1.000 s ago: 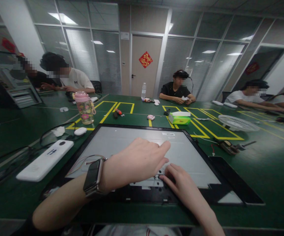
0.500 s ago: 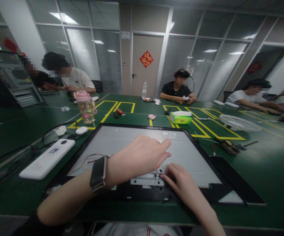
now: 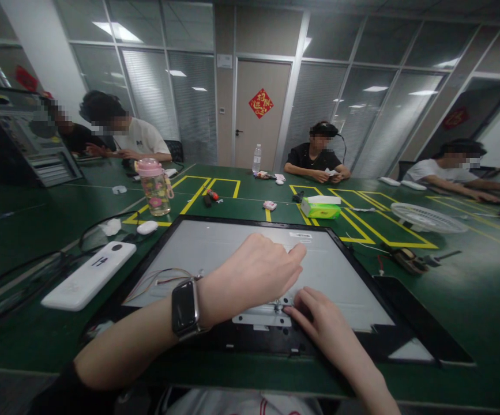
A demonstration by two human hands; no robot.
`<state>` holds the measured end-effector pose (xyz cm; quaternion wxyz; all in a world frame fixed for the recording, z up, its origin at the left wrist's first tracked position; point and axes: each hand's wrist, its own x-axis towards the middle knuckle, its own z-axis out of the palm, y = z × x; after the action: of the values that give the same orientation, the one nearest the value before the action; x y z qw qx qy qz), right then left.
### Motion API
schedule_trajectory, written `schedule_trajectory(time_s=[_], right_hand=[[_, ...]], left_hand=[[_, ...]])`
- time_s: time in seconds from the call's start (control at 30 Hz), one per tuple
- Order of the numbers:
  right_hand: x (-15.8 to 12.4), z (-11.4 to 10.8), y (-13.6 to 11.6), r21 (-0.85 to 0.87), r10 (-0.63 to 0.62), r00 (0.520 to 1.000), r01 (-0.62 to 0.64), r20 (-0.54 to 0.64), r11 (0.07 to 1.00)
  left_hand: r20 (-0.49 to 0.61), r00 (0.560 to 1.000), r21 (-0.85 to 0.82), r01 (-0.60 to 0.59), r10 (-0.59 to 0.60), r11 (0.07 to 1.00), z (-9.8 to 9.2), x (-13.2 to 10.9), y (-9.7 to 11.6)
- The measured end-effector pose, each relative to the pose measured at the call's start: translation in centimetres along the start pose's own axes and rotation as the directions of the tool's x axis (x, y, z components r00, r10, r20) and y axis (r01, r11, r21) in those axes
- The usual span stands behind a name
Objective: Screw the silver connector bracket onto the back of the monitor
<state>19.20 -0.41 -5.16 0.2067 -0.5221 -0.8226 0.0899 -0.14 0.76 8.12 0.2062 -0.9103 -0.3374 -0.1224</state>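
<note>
Where my left hand [image 3: 256,268] bends over the large, flat, grey panel with a black border [image 3: 215,239], its fingers are curled in and its thumb is tucked beneath; they hide whatever they may be pinching, so I cannot tell. On that wrist sits a square, black-faced watch [image 3: 185,308].

My right hand [image 3: 323,320] comes in lower, its fingers bent and close together, the tips at the right end of a thin, silvery metal bracket with dark holes [image 3: 258,319]. Whether they grip it or only rest against it I cannot make out. The bracket lies along the panel's near side, partly under my left hand.

I have the panel lying flat before me on the green tabletop [image 3: 470,288], thin coloured wires [image 3: 169,269] running over its left part. Left of it lies a white, rounded oblong block marked 14 [image 3: 91,276]; behind that stands a clear, flower-printed bottle with a pink lid [image 3: 154,190]. Beyond the panel's far edge I see a bright green tissue pack [image 3: 321,208].
</note>
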Motion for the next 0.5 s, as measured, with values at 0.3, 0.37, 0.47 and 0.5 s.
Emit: schedule_trajectory(time_s=[0.3,0.37,0.47,0.5], right_hand=[[-0.13,0.28,0.27,0.029,0.0,1.0,-0.001,0.017,1.0],[-0.13,0.22,0.2,0.034,0.0,1.0,-0.001,0.024,0.999],[-0.1,0.12,0.13,0.02,-0.002,1.0,0.002,0.022,1.0],[-0.09,0.11,0.14,0.011,-0.001,1.0,0.001,0.02,1.0]], left_hand=[[-0.007,1.0,-0.081,0.006,-0.007,0.997,-0.82,0.16,0.48],[0.013,1.0,-0.097,-0.008,0.009,0.995,-0.77,0.12,0.36],[0.038,0.999,-0.102,-0.008,0.012,0.995,-0.67,-0.03,0.14],[0.04,0.999,-0.098,-0.007,0.011,0.995,-0.64,-0.08,0.08]])
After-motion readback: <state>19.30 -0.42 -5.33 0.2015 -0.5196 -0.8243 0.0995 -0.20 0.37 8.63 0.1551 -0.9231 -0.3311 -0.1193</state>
